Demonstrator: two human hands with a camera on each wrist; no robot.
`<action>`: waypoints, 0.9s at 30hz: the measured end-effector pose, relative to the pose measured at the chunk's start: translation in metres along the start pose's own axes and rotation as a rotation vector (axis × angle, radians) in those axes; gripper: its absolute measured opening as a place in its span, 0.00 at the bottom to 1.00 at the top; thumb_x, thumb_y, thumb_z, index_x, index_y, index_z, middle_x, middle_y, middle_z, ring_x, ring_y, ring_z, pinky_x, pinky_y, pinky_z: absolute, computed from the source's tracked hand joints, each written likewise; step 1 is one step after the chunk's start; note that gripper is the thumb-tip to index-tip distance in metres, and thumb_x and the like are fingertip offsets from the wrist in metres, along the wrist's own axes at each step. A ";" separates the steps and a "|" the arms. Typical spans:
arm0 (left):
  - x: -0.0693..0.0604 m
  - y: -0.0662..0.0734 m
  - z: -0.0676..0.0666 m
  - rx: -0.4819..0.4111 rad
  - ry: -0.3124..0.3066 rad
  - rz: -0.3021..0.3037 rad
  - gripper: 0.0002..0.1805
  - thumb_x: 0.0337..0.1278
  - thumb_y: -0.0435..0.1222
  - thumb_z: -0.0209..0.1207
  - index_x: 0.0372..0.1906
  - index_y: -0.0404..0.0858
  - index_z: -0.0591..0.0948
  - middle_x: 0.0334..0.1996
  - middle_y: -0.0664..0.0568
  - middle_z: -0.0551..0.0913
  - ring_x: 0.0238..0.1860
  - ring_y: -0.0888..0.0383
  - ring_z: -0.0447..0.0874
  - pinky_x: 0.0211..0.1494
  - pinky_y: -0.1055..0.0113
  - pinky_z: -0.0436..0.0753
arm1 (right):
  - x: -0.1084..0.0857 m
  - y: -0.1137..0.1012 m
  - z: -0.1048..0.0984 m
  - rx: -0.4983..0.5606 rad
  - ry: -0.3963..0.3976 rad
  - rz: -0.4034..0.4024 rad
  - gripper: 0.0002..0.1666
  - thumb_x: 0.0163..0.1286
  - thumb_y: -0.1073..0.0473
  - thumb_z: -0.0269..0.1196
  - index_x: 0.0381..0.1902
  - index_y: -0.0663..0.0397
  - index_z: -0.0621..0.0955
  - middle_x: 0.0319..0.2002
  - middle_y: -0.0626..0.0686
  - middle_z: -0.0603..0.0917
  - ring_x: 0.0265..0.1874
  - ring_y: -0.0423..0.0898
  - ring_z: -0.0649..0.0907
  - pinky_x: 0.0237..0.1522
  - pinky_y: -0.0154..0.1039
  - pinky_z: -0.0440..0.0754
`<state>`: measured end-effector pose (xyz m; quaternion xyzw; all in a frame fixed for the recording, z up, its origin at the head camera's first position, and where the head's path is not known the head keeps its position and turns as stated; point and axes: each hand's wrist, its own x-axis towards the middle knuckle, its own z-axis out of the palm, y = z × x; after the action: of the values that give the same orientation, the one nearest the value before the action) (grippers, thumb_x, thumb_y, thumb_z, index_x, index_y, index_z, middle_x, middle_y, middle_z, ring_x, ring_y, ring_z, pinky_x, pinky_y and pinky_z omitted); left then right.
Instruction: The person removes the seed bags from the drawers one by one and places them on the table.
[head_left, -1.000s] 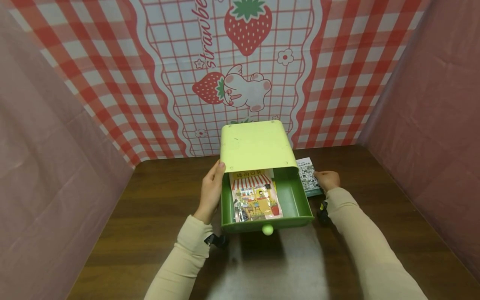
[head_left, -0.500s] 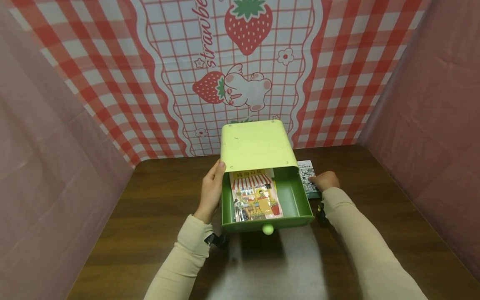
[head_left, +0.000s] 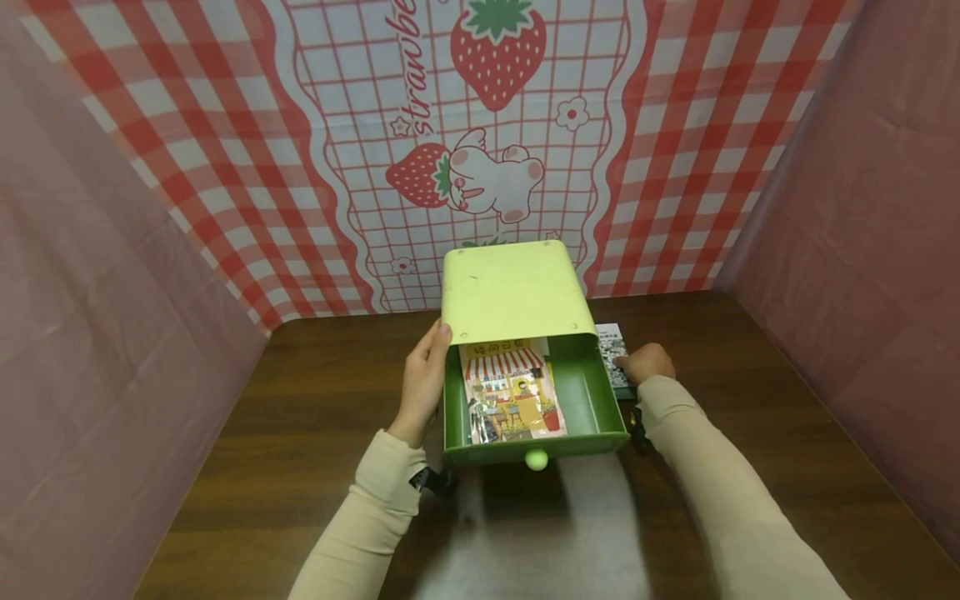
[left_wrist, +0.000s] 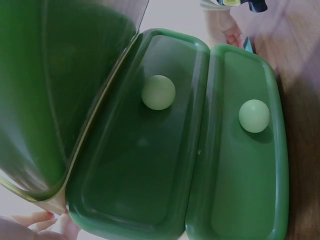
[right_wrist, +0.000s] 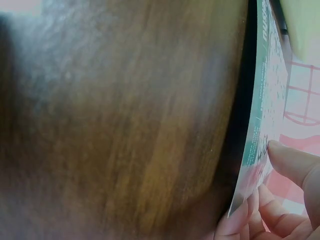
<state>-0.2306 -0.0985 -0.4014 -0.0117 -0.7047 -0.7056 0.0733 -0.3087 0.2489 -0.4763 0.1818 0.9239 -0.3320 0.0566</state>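
Note:
A yellow-green drawer box (head_left: 517, 292) stands mid-table with its top drawer (head_left: 585, 396) pulled out. Inside that drawer lies a glossy packet (head_left: 517, 404) printed with a striped-awning shop. My left hand (head_left: 422, 387) rests along the box's left side, thumb at the top front corner. Two lower drawer fronts (left_wrist: 135, 160) with round knobs sit closed in the left wrist view. To the right of the box, my right hand (head_left: 649, 363) pinches a flat black-and-white packet (head_left: 610, 343) with a green strip. Thumb and fingers press its two faces in the right wrist view; the box hides its left part.
Dark wooden table (head_left: 322, 417) lies under everything. Behind the box hangs a red-checked strawberry cloth (head_left: 660, 142); pinkish cloths (head_left: 847, 250) flank both sides. A black wrist strap (head_left: 432, 481) is on the left wrist, beside the drawer's front left corner.
My right hand has shifted a little left with the packet, toward the box's right side, and more of the packet is now hidden. The left hand, box and drawer stay put.

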 end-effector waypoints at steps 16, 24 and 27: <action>0.000 0.000 0.000 -0.006 0.001 -0.002 0.33 0.72 0.56 0.48 0.73 0.43 0.65 0.74 0.49 0.64 0.75 0.51 0.61 0.76 0.56 0.65 | 0.001 0.001 -0.002 0.018 -0.002 -0.007 0.28 0.65 0.47 0.63 0.42 0.72 0.83 0.39 0.66 0.84 0.35 0.56 0.81 0.33 0.48 0.81; 0.000 -0.001 0.001 -0.003 0.002 -0.004 0.33 0.71 0.57 0.48 0.73 0.44 0.65 0.74 0.50 0.64 0.75 0.51 0.60 0.76 0.56 0.65 | -0.002 -0.004 -0.015 0.081 0.047 -0.100 0.26 0.71 0.49 0.54 0.46 0.68 0.83 0.45 0.66 0.85 0.41 0.60 0.82 0.41 0.53 0.82; 0.000 -0.001 0.001 -0.004 0.002 -0.001 0.33 0.71 0.56 0.48 0.73 0.44 0.66 0.74 0.49 0.65 0.75 0.51 0.60 0.77 0.56 0.63 | -0.008 -0.013 -0.022 0.153 0.073 -0.146 0.26 0.73 0.51 0.50 0.52 0.68 0.81 0.51 0.68 0.82 0.45 0.61 0.81 0.44 0.53 0.81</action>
<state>-0.2312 -0.0979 -0.4020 -0.0108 -0.7032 -0.7071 0.0738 -0.3055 0.2515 -0.4500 0.1299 0.9080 -0.3980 -0.0154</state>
